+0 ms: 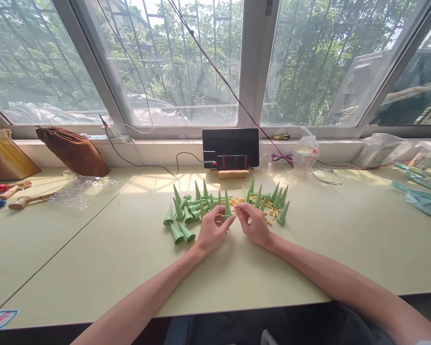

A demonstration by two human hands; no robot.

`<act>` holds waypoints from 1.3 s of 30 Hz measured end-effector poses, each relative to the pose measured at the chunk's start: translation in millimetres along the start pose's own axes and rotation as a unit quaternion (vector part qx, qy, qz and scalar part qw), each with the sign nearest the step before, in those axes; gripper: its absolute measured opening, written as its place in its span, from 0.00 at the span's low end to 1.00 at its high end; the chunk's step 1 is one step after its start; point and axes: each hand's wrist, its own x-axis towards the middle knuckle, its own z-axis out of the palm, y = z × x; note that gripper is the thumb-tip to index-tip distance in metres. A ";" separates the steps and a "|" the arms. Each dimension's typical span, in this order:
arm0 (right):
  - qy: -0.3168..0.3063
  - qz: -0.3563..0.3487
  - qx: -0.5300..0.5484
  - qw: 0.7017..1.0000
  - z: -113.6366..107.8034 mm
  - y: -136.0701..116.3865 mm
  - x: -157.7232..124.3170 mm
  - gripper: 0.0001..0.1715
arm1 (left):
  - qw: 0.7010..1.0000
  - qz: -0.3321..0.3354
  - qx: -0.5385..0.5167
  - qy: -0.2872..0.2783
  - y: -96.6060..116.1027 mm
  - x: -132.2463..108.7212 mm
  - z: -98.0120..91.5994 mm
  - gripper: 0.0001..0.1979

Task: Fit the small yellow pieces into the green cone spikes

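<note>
Between the thumb and fingers of my left hand (212, 231) is a green plastic cone (227, 205), held with its point up. Close by on the right, my right hand (254, 224) has its fingertips pinched together beside the cone's base; whatever lies in the pinch is too small to make out. More green cones (178, 235) lie on their sides or stand to the left. Several upright cones (283, 213) stand to the right. Small yellow pegs (269, 221) are scattered behind and beside my right hand.
A phone (232, 163) on a wooden stand (233, 175) is in front of a dark tablet (230, 139). On the pale table (111, 268) are a brown pouch (75, 151), wooden toys (28, 201) and clear plastic wrap (82, 191). A plastic cup (306, 155) and green-handled items (422, 199) sit right.
</note>
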 end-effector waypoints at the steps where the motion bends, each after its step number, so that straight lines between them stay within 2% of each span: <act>1: -0.001 0.002 0.001 1.000 -0.1 0.2 0.0 0.07 | 1.000 0.000 -0.003 -0.002 0.2 -0.1 -0.1 0.13; 16: -0.022 0.028 0.006 0.999 -0.4 2.1 -1.0 0.09 | 1.000 0.008 0.017 -0.003 -0.6 0.0 -1.0 0.15; 22: -0.030 0.048 0.003 0.998 0.2 1.9 0.9 0.09 | 0.999 0.004 0.045 0.024 0.3 0.9 0.9 0.17; 31: -0.037 0.027 0.018 0.999 -2.4 -6.9 4.4 0.07 | 0.998 -0.002 0.048 0.045 -2.8 2.5 -0.1 0.18; 39: -0.040 0.029 0.025 0.998 -1.4 -4.3 3.6 0.07 | 0.997 -0.003 0.055 0.050 0.1 2.6 0.2 0.17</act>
